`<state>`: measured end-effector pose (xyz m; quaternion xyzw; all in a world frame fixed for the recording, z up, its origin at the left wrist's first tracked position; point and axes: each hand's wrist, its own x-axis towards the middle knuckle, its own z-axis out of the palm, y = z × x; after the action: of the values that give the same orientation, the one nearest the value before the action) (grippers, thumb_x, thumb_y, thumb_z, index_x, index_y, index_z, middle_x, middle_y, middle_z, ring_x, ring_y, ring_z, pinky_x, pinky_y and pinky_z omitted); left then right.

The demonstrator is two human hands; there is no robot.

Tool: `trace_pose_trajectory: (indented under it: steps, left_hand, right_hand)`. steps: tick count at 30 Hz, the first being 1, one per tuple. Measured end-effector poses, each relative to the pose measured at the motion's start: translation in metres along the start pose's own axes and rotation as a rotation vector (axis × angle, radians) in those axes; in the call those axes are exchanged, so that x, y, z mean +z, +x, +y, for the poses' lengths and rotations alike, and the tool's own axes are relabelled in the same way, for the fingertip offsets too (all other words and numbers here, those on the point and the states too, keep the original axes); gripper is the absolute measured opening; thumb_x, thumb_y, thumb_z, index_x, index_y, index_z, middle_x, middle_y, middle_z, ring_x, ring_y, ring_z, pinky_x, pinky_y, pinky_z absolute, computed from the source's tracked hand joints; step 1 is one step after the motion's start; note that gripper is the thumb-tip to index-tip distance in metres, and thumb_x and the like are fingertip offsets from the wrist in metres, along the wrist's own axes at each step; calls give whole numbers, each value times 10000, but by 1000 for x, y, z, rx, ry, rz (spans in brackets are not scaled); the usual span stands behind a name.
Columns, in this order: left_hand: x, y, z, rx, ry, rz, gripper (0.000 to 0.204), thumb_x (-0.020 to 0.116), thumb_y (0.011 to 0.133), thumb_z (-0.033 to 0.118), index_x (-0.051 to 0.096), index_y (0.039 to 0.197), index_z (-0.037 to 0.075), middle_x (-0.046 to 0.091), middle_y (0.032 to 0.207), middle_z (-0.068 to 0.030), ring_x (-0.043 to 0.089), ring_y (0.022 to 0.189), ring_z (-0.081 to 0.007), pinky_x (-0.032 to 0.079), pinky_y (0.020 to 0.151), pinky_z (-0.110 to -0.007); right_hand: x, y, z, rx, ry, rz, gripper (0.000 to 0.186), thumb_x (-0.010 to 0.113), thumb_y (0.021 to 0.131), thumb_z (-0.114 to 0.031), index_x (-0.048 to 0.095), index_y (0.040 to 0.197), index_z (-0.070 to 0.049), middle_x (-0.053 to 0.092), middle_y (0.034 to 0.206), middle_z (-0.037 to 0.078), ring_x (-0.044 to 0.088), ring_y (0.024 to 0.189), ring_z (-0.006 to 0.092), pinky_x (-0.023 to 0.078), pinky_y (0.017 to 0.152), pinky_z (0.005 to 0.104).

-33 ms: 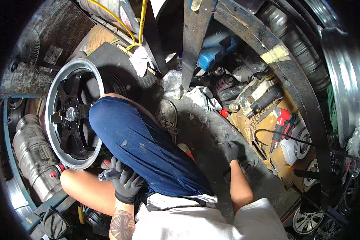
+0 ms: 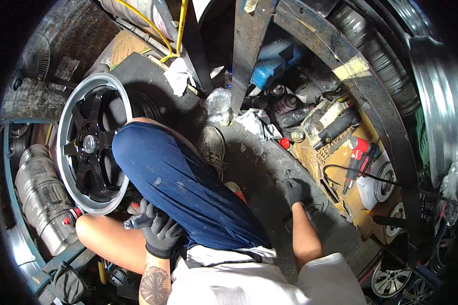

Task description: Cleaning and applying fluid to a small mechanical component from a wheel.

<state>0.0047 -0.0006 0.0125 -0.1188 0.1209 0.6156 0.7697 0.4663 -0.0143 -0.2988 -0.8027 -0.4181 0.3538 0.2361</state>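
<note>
On a cluttered, grimy workshop floor, the gloved left hand clamps a small grey tool beside a black alloy wheel; the gloved right hand rests on the floor, fingers seemingly spread.

Steel cylinder: ribbed and shiny, lying at far left beside a blue metal frame.
Yellow hoses: hanging down at top centre.
White rag: crumpled on a black mat at upper left.
Shoe: grey, sole on the grimy floor.
Blue container: tucked behind a dark steel post.
Spray cans: a dark cluster, probably aerosols, just below the blue container.
Black power tool: lying on worn cardboard.
Red-handled tool: on the same cardboard, with a black cable beside it.
Chrome rim: leaning at far right.
Alloy wheel: silver, spoked, at lower right.
</note>
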Motion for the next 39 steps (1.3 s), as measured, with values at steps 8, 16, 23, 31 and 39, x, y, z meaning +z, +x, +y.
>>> trace_pose_trajectory:
  steps: [8,16,23,31,39]
  left_hand:
    - [-34,-14,15,7,-108,-67,530,339,996,619,461,762,159,327,406,47,326,296,-98,285,357,-246]
    - [-64,-22,25,20,-120,-266,564,375,978,641,527,806,126,398,439,22,414,356,-109,346,375,-277]
    - [-42,-37,23,64,-21,-119,559,329,1002,609,565,803,143,330,411,51,319,310,-81,290,342,-266]
    - [-34,-38,23,58,18,26,472,360,1026,530,463,667,242,270,402,100,237,268,-67,295,310,-224]
    - [-51,-42,26,65,-90,-138,493,333,1035,530,484,707,194,255,413,96,229,288,-56,212,290,-224]
  right_hand:
    - [1,13,15,93,-121,-28,312,667,871,-287,726,1022,-21,739,894,150,702,831,263,515,756,368]
    - [-1,26,-3,13,-8,-127,300,669,838,-283,735,994,-36,730,928,170,714,884,294,518,771,371]
    - [10,31,-35,22,-255,-206,277,663,828,-291,747,937,-50,731,898,160,715,838,290,523,738,376]
    - [18,55,-35,29,-420,-273,298,654,854,-300,743,929,-26,742,877,135,706,818,242,521,725,368]
    - [32,48,-85,271,305,-272,331,655,844,-260,720,1122,-92,707,954,10,540,611,138,444,544,303]
